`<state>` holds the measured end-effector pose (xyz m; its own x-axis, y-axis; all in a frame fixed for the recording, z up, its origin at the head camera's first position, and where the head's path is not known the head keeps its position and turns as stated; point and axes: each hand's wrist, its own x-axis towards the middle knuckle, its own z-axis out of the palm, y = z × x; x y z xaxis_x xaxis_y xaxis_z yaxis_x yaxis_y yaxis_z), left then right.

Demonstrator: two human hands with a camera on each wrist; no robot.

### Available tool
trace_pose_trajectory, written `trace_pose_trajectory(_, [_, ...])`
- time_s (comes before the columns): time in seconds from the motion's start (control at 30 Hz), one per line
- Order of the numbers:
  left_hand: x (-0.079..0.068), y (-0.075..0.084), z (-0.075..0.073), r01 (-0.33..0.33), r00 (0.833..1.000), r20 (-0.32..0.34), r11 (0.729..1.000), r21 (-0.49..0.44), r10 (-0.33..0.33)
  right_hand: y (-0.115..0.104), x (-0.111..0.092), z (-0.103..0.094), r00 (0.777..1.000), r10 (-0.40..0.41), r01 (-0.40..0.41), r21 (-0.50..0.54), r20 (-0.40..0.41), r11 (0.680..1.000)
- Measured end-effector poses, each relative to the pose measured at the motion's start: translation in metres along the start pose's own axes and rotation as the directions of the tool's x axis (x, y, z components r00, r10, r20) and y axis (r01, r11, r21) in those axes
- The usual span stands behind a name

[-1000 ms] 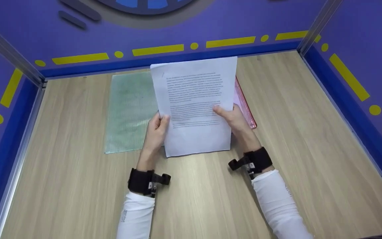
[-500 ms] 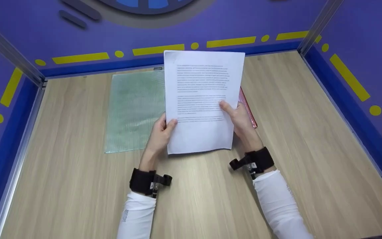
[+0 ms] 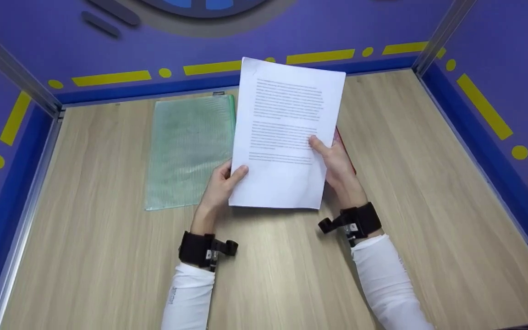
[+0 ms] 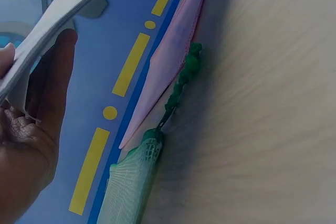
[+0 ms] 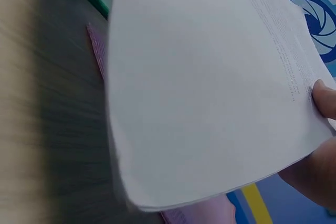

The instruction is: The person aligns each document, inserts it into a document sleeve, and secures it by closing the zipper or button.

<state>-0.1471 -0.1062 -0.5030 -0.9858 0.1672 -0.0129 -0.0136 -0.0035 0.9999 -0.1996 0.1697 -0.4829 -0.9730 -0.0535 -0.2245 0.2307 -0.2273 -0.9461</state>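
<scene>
A stack of printed paper [image 3: 282,178] is held up above the table, tilted with its top leaning right. My left hand [image 3: 220,185] grips its lower left edge, thumb on the front and fingers behind. On the right edge, my right hand [image 3: 337,160] pinches the sheets, its thumb pressing on the printed text. The left wrist view shows the stack [image 4: 58,17] edge-on, with a loose sheet corner sagging under it. In the right wrist view the paper [image 5: 205,103] fills most of the frame, the thumb on its face.
A green mesh zip pouch [image 3: 190,151] lies on the wooden table [image 3: 99,256], left of the paper. A pink pouch [image 4: 168,56] lies mostly hidden behind the stack. Between them in the left wrist view is a green braided cord [image 4: 181,80]. Purple panels [image 3: 319,27] wall the table.
Both hands have carried the paper stack a little up and right. The stack has turned clockwise, uncovering the right edge of the green pouch. Both pouches stay in place.
</scene>
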Motion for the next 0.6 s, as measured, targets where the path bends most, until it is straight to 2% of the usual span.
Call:
trace_pose_trajectory(0.2, [0.002,0.000,0.003,0.053,0.992,-0.116,0.999,0.012,-0.051,0.002,-0.001,0.006,0.999,0.054,-0.055,-0.044,-0.006,0.998])
trace_pose_trajectory(0.37, [0.001,0.001,0.003,0.047,0.975,-0.218,0.998,-0.030,-0.053,0.010,-0.003,0.015,0.997,0.049,-0.046,-0.049,0.062,0.998])
trace_pose_trajectory(0.5, [0.000,0.002,0.003,0.066,0.963,-0.258,0.997,-0.037,-0.074,0.015,-0.007,0.022,0.992,0.076,-0.070,-0.061,0.102,0.996])
trace_pose_trajectory(0.6, [0.001,0.003,0.003,0.077,0.963,-0.256,0.996,-0.040,-0.085,0.016,-0.008,0.025,0.991,0.101,-0.093,-0.087,0.088,0.992])
